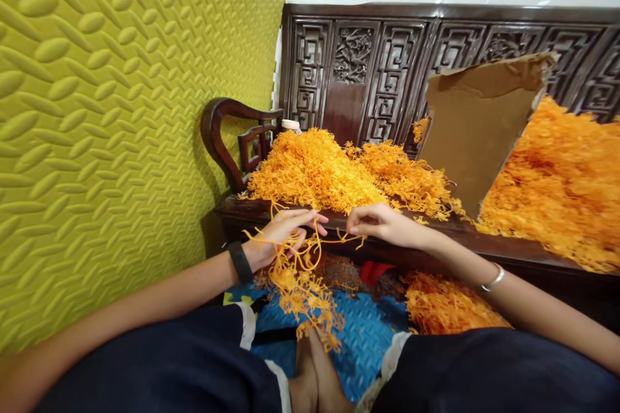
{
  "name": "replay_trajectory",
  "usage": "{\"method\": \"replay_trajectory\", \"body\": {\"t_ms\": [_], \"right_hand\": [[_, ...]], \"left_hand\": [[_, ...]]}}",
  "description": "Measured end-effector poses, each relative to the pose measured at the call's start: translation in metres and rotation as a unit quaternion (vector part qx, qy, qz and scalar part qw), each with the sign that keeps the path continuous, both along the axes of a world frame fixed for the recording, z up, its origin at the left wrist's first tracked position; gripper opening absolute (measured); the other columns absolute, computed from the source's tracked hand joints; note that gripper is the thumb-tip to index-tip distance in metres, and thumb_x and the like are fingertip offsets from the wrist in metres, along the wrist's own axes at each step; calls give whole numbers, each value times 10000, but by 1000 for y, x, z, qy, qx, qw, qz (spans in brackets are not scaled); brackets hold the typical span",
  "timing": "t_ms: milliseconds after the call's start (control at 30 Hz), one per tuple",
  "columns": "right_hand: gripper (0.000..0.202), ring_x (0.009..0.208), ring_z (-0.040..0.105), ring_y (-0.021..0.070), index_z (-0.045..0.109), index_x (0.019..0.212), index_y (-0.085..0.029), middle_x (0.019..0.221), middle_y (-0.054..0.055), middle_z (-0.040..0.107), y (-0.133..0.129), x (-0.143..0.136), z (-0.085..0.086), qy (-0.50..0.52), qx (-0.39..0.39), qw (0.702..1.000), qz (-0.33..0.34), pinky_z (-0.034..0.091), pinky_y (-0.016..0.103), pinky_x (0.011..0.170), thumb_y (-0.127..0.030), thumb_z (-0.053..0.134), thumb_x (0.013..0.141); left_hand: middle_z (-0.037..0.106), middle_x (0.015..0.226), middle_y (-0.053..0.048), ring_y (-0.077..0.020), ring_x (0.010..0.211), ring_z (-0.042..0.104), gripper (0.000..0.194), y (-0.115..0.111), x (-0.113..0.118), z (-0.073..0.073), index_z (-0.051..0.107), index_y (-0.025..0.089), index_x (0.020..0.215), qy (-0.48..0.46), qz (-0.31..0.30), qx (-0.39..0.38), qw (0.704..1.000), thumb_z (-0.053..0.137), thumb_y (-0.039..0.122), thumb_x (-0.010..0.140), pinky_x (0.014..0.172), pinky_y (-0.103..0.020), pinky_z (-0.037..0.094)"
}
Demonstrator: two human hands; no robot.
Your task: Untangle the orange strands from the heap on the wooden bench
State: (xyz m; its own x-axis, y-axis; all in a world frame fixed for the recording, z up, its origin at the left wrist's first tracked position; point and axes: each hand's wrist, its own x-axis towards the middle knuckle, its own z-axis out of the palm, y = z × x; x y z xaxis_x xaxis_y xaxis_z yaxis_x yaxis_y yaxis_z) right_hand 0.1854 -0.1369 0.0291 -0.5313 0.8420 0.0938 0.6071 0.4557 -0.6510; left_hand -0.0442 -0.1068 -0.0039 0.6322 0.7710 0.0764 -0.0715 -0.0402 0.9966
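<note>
A cluster of thin orange branching strands (303,290) hangs from my left hand (283,232), its pieces looped over and between the fingers. The hand wears a black wristband and its fingers reach to the right. My right hand (375,222) is closed in a pinch on the end of an orange strand that stretches across from the cluster. Just behind both hands, a heap of orange pieces (314,171) lies on the dark wooden bench (523,243). The lower end of the cluster dangles above my feet.
A brown cardboard sheet (477,122) leans on the bench, with a larger orange pile (562,187) at its right. More orange pieces (445,303) lie below the bench front. A yellow textured mat (121,142) stands at the left. A blue mat (368,329) covers the floor.
</note>
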Motion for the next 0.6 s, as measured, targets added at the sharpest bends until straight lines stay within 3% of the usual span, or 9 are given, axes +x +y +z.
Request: {"method": "replay_trajectory", "body": {"t_ms": [267, 433, 600], "right_hand": [[301, 658, 516, 123, 603, 776, -164, 724, 14, 582, -1, 40, 1, 144, 90, 972, -165, 404, 250, 601, -457, 640, 716], [298, 640, 527, 119, 618, 772, -185, 701, 7, 595, -3, 54, -2, 254, 131, 923, -256, 398, 231, 571, -440, 705, 647], [243, 673, 541, 117, 629, 764, -201, 748, 8, 595, -4, 55, 0, 389, 171, 861, -279, 392, 216, 545, -370, 726, 619]], "left_hand": [[634, 777, -49, 4, 328, 341, 314, 8, -10, -2, 648, 109, 864, -31, 37, -15, 999, 523, 393, 821, 290, -149, 252], [513, 563, 25, -26, 353, 392, 350, 18, -18, -13, 629, 136, 769, -12, 63, -80, 995, 557, 478, 779, 306, -142, 257], [435, 511, 52, -12, 337, 323, 367, 19, -21, -19, 620, 128, 776, -7, 68, -89, 994, 570, 492, 770, 309, -140, 180]]}}
